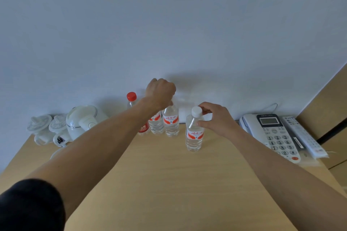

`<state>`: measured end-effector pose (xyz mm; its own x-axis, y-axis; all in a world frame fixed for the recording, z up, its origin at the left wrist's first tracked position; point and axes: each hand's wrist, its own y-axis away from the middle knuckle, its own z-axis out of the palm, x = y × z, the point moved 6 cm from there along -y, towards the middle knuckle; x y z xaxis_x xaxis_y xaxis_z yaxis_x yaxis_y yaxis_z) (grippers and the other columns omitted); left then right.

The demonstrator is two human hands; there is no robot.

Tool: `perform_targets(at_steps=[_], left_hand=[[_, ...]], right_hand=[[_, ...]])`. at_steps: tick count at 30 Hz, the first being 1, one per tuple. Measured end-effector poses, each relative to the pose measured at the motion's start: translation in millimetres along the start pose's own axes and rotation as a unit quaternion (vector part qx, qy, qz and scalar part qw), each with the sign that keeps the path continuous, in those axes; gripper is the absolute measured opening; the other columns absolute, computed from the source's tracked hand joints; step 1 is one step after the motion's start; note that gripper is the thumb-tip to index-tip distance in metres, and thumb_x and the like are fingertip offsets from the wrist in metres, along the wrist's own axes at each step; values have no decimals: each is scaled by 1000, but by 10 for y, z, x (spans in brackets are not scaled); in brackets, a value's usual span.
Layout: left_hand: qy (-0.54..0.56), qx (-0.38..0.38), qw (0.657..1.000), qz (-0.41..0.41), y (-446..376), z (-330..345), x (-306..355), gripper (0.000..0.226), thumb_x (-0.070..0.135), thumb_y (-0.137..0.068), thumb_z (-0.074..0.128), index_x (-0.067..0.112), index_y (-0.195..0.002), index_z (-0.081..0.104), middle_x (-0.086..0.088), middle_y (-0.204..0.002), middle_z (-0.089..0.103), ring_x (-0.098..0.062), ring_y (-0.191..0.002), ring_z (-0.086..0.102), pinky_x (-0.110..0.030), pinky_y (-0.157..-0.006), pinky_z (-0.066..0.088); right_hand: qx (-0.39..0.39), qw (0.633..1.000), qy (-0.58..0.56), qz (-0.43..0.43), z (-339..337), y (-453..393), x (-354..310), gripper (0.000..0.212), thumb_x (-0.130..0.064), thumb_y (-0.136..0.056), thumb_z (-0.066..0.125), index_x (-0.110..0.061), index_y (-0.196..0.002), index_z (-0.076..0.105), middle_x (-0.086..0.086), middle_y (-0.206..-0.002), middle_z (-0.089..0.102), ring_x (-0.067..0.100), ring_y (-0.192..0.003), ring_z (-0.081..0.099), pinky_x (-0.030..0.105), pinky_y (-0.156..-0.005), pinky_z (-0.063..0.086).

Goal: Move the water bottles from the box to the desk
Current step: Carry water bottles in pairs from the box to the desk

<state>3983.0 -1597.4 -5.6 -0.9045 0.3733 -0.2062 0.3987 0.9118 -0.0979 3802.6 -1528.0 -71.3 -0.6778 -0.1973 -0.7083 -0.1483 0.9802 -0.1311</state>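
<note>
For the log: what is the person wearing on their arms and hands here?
The left arm has a dark, near-black short sleeve at the upper arm, with the forearm bare. The right arm shows no sleeve in view. Neither the left hand nor the right hand shows gloves, rings, a watch or markings.

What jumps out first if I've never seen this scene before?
Two bare arms reach across a wooden desk. The right hand pinches the neck of a white-capped water bottle standing alone. The left hand covers the tops of bottles by the wall, beside a red-capped bottle.
</note>
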Motion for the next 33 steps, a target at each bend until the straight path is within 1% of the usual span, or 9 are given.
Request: perform_targets(at_steps=[5, 8, 11, 12, 15, 18, 23, 29, 33], left_hand=[[-23, 11, 1000, -1, -117, 26, -28, 39, 41, -88, 75, 18, -119, 69, -2, -109, 72, -23, -104, 62, -35, -97, 44], [-8, 15, 1000, -7, -144, 44, -54, 41, 40, -88, 75, 19, -123, 68, -3, -111, 71, -24, -109, 61, -34, -98, 41], [4, 17, 1000, -8, -145, 71, -58, 44, 39, -89, 75, 21, -127, 65, -2, -115, 70, -24, -112, 59, -35, -100, 40], [8, 16, 1000, -9, -139, 80, -58, 44, 39, -89, 74, 22, -129, 64, -2, -116, 70, -24, -113, 59, -35, -100, 40], [30, 23, 999, -12, -95, 99, -68, 51, 40, -89, 74, 23, -135, 59, -1, -117, 70, -25, -112, 61, -37, -102, 40], [30, 49, 998, -5, -33, 100, -52, 54, 39, -87, 76, 24, -134, 54, 2, -111, 68, -25, -101, 63, -40, -99, 43], [51, 67, 996, -1, 33, 152, -80, 38, 26, -92, 73, 19, -127, 59, -2, -105, 67, -27, -85, 64, -36, -90, 45], [100, 78, 992, 3, 71, 163, -78, 35, 18, -91, 74, 17, -124, 62, -4, -108, 66, -31, -87, 65, -34, -77, 49], [124, 72, 990, 9, 85, 164, -79, 38, 14, -91, 73, 14, -127, 61, -7, -113, 65, -30, -92, 65, -40, -81, 57]], right_hand=[[2, 1000, 2, 3, 1, 13, 12, 41, -22, -73, 87, -24, -108, 65, -13, -104, 69, 5, -97, 63, 18, -83, 44], [1, 1000, 2, 7, 7, 20, 13, 41, -21, -74, 86, -25, -108, 64, -14, -104, 68, 4, -97, 63, 16, -83, 43], [-1, 1000, 1, 11, 12, 30, 16, 40, -21, -74, 86, -25, -107, 64, -15, -103, 68, 2, -97, 62, 9, -79, 39], [-2, 1000, 2, 11, 14, 34, 13, 40, -21, -74, 86, -25, -107, 64, -15, -103, 68, 2, -97, 62, 9, -78, 39], [-2, 1000, -1, 10, 10, 38, -1, 39, -20, -73, 85, -25, -106, 64, -15, -103, 68, 4, -98, 62, 14, -80, 42], [-5, 1000, -4, 12, 5, 34, -7, 40, -21, -73, 85, -27, -105, 62, -15, -103, 68, 5, -98, 62, 19, -82, 45], [-23, 1000, -5, 12, 62, 44, -6, 47, -19, -70, 85, -28, -108, 60, -11, -106, 66, 8, -101, 61, 24, -82, 47], [-12, 1000, -2, 3, 57, 25, -16, 48, -16, -71, 85, -26, -110, 60, -8, -107, 65, 12, -100, 62, 33, -88, 51], [-4, 1000, 2, 5, 72, -11, -22, 49, -17, -72, 85, -26, -113, 59, -7, -110, 65, 14, -100, 62, 32, -87, 50]])
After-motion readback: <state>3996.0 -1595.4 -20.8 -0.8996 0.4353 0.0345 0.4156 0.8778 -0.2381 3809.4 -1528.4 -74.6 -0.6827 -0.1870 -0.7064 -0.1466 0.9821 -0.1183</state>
